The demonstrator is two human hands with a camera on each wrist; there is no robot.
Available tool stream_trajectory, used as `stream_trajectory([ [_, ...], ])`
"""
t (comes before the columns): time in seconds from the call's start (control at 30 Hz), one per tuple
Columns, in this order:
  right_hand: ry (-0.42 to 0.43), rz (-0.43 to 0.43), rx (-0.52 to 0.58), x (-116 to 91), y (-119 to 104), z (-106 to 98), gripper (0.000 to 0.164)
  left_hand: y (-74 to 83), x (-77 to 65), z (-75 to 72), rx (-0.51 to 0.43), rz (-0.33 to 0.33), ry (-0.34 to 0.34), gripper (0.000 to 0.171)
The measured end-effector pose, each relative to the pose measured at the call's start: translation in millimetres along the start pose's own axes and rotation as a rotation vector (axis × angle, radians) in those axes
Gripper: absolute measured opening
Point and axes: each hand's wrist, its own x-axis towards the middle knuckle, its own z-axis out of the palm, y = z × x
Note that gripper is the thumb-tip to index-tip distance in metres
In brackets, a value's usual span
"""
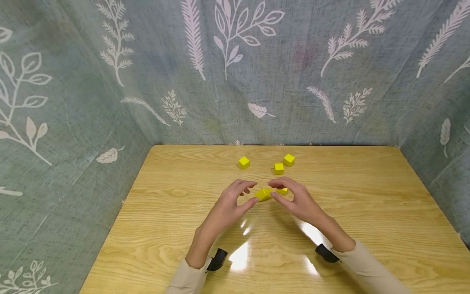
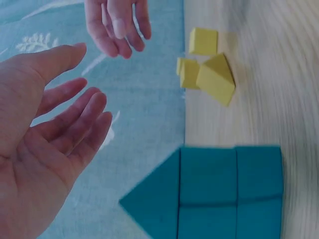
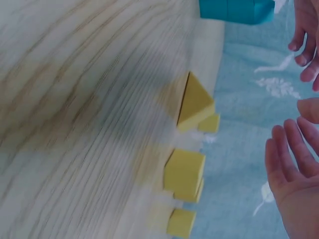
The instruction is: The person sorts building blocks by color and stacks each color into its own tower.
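My left hand point(image 1: 233, 200) and right hand point(image 1: 300, 202) hover facing each other over the table, thumbs apart from the relaxed fingers, nothing held. A yellow triangular prism point(image 1: 262, 194) shows between their fingertips in the head view. Past the right thumb, part of a yellow block point(image 1: 283, 191) peeks out, the rest hidden by the fingers. Both wrist views show the hands raised off the blocks. In the left wrist view, teal blocks point(image 2: 207, 179) stand stacked under a pointed triangular top; the right wrist view catches part of this teal stack point(image 3: 237, 11). The head view shows no teal.
Farther back on the wooden table point(image 1: 165, 196) lie three yellow cubes: one at left point(image 1: 244, 162), two close together at right point(image 1: 284, 164). Patterned cloth point(image 1: 227, 110) hangs behind the table and along both sides. Each wrist wears a black device point(image 1: 217, 259).
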Motion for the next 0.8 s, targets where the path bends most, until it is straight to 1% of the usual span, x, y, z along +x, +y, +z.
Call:
stream_trajectory([
  [0.13,0.038,0.011,-0.04,-5.3,6.8,-7.9,0.035,4.3,5.9,9.5,0.021,0.002,-0.001,0.039],
  [0.3,0.062,0.021,-0.096,-8.2,14.4,-15.5,0.036,8.2,12.2,19.7,0.051,-0.03,0.009,0.039],
  [0.43,0.076,0.032,-0.122,-8.8,19.7,-19.6,0.034,10.8,19.0,27.3,0.02,-0.051,-0.013,0.04],
  [0.53,0.076,0.048,-0.13,-10.6,25.5,-23.0,0.032,10.4,25.8,36.3,-0.007,-0.064,-0.033,0.041],
  [0.63,0.072,0.065,-0.131,-12.5,31.5,-24.9,0.031,9.3,31.8,46.5,-0.003,-0.093,-0.05,0.041],
  [0.8,0.068,0.085,-0.139,-13.4,38.0,-24.9,0.031,4.8,39.5,62.1,-0.009,-0.133,-0.052,0.041],
])
